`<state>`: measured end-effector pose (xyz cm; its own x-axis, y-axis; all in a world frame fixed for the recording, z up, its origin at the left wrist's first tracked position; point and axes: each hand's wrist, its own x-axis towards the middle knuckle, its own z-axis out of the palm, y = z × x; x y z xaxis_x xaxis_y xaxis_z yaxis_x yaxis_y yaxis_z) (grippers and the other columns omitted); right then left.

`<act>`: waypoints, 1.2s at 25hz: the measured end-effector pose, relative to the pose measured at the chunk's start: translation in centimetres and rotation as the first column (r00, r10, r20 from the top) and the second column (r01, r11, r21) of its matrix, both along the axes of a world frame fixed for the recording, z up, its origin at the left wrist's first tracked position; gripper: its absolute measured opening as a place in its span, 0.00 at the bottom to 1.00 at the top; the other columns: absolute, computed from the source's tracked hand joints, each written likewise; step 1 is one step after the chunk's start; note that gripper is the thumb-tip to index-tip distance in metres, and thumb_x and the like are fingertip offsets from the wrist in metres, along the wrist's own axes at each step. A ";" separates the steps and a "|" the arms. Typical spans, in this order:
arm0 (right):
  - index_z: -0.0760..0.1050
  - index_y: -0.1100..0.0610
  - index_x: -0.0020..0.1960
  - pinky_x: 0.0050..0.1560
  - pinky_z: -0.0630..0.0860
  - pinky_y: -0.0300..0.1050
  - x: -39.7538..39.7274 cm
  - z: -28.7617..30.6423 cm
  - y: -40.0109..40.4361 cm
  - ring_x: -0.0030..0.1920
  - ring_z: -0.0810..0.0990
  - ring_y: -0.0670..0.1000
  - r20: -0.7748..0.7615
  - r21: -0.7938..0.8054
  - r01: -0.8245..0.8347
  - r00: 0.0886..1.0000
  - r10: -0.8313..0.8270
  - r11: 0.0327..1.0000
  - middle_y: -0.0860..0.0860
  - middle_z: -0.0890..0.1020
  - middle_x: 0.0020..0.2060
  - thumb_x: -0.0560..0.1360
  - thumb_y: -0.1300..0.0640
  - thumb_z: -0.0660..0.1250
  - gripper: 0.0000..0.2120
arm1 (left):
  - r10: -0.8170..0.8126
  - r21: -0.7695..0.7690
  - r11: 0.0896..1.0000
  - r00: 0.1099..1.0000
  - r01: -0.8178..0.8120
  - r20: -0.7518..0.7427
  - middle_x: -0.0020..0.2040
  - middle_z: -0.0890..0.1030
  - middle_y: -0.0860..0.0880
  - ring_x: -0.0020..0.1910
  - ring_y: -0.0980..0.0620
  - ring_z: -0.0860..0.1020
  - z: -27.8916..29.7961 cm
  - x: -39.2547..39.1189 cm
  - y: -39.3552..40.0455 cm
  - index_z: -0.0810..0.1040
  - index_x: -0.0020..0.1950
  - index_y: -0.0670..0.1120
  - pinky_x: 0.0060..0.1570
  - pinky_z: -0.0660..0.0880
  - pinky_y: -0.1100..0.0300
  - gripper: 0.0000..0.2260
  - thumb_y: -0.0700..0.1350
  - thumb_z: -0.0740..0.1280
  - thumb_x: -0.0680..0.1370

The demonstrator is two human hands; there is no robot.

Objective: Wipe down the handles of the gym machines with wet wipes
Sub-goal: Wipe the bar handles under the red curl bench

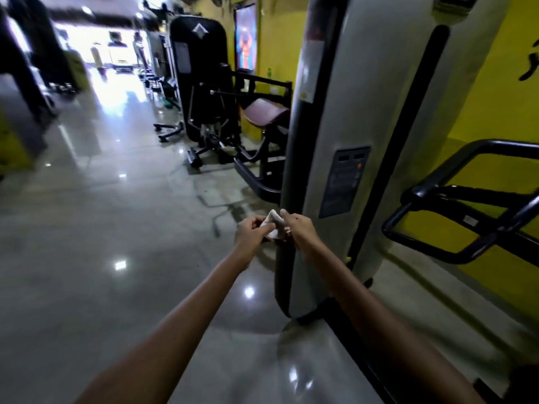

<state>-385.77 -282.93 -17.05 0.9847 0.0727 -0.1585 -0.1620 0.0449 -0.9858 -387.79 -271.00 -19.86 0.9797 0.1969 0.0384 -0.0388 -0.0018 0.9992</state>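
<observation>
Hands: two, left hand (pixel 251 235) and right hand (pixel 298 232). Wet wipe (pixel 274 225): one (white, pinched between both hands). Gym machines: two, a grey weight-stack machine (pixel 344 112) and a black machine (pixel 204 83).

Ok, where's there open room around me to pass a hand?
Open floor lies left of the grey machine column. Both hands, left hand and right hand, pinch the wipe before it. Right is crowded: black handle bars against the yellow wall.

You've got glossy grey floor tiles (pixel 116 228) stretching ahead, a yellow wall (pixel 481 91) on your right (with a lit poster (pixel 246 39) further along).
</observation>
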 end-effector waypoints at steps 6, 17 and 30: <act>0.72 0.64 0.57 0.33 0.78 0.41 3.2 -2.2 9.5 0.34 0.80 0.49 -0.023 -0.004 -0.314 0.949 0.314 0.950 0.55 0.80 0.39 0.71 0.59 0.71 0.17 | 0.246 -0.123 0.961 0.968 -0.249 -0.040 0.38 0.79 0.43 0.37 0.49 0.79 -1.4 1.3 9.7 0.77 0.41 0.40 0.38 0.79 0.61 0.04 0.37 0.68 0.75; 0.62 0.56 0.35 0.30 0.75 0.39 20.7 -4.7 22.4 0.27 0.74 0.47 -0.028 -0.069 -0.255 0.967 0.254 0.964 0.53 0.73 0.29 0.73 0.71 0.64 0.16 | 0.328 -0.114 0.936 0.942 -0.334 -0.066 0.36 0.80 0.46 0.34 0.54 0.79 -4.2 17.7 21.8 0.77 0.38 0.41 0.35 0.77 0.63 0.08 0.30 0.66 0.74; 0.79 0.60 0.55 0.33 0.75 0.36 42.5 -7.6 41.2 0.30 0.79 0.44 0.020 -0.080 -0.258 0.965 0.260 0.963 0.53 0.82 0.38 0.74 0.70 0.59 0.15 | 0.135 0.014 0.991 0.991 -0.135 -0.026 0.45 0.83 0.51 0.39 0.58 0.81 -5.5 39.5 41.3 0.81 0.53 0.46 0.37 0.77 0.67 0.15 0.30 0.63 0.75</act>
